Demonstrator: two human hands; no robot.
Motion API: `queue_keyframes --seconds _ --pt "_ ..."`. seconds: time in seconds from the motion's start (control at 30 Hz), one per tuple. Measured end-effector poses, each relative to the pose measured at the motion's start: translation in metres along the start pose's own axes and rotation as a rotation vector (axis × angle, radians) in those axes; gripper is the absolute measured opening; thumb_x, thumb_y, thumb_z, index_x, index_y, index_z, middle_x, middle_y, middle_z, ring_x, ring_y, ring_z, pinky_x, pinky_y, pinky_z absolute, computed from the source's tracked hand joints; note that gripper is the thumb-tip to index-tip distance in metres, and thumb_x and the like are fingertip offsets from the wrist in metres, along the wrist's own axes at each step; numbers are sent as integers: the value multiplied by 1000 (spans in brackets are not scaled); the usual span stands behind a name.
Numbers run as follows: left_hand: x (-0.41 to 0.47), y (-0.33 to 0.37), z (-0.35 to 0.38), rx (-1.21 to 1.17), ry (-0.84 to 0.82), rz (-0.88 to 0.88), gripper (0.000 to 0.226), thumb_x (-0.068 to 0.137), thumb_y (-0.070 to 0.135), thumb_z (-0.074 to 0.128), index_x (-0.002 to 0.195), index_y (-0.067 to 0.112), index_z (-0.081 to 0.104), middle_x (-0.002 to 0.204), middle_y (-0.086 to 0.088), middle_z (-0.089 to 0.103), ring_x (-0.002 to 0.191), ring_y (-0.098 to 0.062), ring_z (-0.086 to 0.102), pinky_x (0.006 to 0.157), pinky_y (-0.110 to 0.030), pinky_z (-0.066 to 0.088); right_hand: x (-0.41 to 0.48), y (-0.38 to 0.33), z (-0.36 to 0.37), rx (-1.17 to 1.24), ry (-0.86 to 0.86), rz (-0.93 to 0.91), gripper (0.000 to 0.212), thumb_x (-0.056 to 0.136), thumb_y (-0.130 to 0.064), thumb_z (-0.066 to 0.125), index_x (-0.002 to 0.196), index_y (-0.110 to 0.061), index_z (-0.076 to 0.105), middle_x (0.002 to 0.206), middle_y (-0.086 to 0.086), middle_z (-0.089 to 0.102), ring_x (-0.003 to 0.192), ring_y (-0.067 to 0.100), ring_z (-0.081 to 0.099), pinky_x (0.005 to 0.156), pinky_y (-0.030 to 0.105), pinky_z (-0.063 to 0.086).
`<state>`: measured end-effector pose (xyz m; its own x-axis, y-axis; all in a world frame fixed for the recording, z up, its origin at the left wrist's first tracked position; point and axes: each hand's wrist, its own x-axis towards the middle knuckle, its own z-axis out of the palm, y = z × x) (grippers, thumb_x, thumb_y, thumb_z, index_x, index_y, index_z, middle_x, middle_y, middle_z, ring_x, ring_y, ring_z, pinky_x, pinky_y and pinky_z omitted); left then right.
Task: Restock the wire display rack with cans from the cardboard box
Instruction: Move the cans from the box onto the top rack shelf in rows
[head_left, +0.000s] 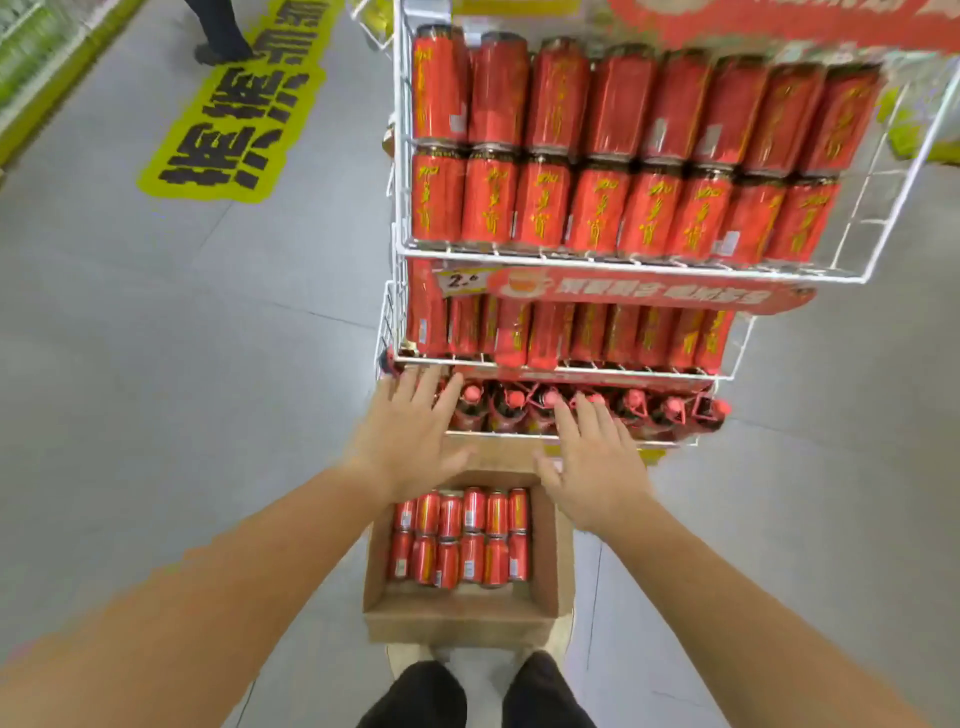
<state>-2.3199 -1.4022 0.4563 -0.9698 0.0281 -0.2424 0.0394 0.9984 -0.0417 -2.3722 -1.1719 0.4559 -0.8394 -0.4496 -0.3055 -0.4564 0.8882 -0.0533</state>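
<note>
Red cans (462, 535) with yellow lettering are packed in two rows inside an open cardboard box (457, 618). The box sits on the grey floor (156, 364) at 6 o'clock, just ahead of the wearer's dark trouser legs (478, 696).

Directly above the box, both bare forearms reach forward. The left hand (410, 441), at about 7 o'clock from the centre of the view, has a wide open grip with fingers spread, and it holds nothing. Its fingertips overlap the left end of the rack's lowest tier; contact cannot be judged. The right hand (592, 467), at about 5 o'clock from centre, is likewise spread flat with an empty grip. Its fingertips lie over the red caps of the dark bottles (639, 415) on that lowest tier.

The white wire display rack (400, 156) rises from just beyond the box up to 12 and 1 o'clock. Its top shelf holds two stacked rows of tall red cans (623, 156), side by side and filling the width. The middle shelf holds one row of matching cans (587, 332) behind a red banner (649, 293) with a price tag at its left end.

At 10 o'clock a yellow floor sticker (234, 114) carries large black characters. At 11 o'clock, at the top edge, another person's dark legs and shoe (218, 36) stand on the floor.
</note>
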Motion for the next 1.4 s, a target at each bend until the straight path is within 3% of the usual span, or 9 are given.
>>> queue_keyframes --seconds 0.1,0.3,0.5,0.6,0.7,0.83,1.0,1.13,1.4 --pt "4 9 67 -11 -116 -13 97 84 73 14 158 12 27 160 -21 31 145 -40 32 114 -57 30 6 6 68 6 -99 -5 76 96 -59 19 156 -13 23 162 17 24 149 35 20 121 48 20" --pt "12 28 207 -23 -265 -12 95 83 70 18 151 9 42 151 -24 44 136 -42 44 109 -57 36 23 15 203 25 -246 -41 70 98 -58 28 153 -16 22 159 13 28 147 36 24 118 53 26" --pt "17 40 343 -41 -395 -20 93 88 74 21 161 18 7 166 -16 17 152 -36 18 121 -55 20 47 20 341 89 -364 -53 70 96 -62 25 155 -23 20 158 7 32 145 30 31 119 50 27" --pt "14 43 401 -43 -454 -29 94 87 75 13 161 17 1 166 -16 16 152 -36 18 120 -56 22 59 17 401 107 -395 -28 70 97 -63 28 155 -24 19 160 5 30 147 28 29 119 46 27" --pt "12 45 454 -76 -526 -61 89 93 75 24 160 21 0 167 -11 13 153 -34 16 122 -55 21 68 16 451 110 -453 -22 73 97 -64 28 157 -24 14 163 3 24 150 26 23 119 42 26" --pt "12 47 515 -139 -585 -121 91 91 77 31 159 23 2 166 -8 19 152 -32 21 121 -53 26 78 13 507 130 -505 -31 70 98 -62 32 155 -22 18 158 3 30 146 23 29 116 40 31" --pt "20 54 573 -247 -692 -263 95 88 74 42 158 19 9 152 -7 37 134 -28 43 105 -47 46 89 11 568 181 -605 72 72 99 -58 32 157 -19 15 158 6 29 144 27 29 114 43 34" --pt "29 60 608 -400 -759 -467 94 89 68 54 157 17 15 149 -10 40 133 -32 45 105 -47 44 96 14 606 228 -685 187 73 99 -59 33 158 -20 13 158 8 27 143 30 30 113 45 34" --pt "31 69 654 -668 -721 -792 74 83 50 76 136 13 41 132 -12 56 118 -31 60 98 -43 51 111 8 650 419 -692 474 59 98 -52 49 136 -9 40 138 16 52 127 35 51 103 42 42"
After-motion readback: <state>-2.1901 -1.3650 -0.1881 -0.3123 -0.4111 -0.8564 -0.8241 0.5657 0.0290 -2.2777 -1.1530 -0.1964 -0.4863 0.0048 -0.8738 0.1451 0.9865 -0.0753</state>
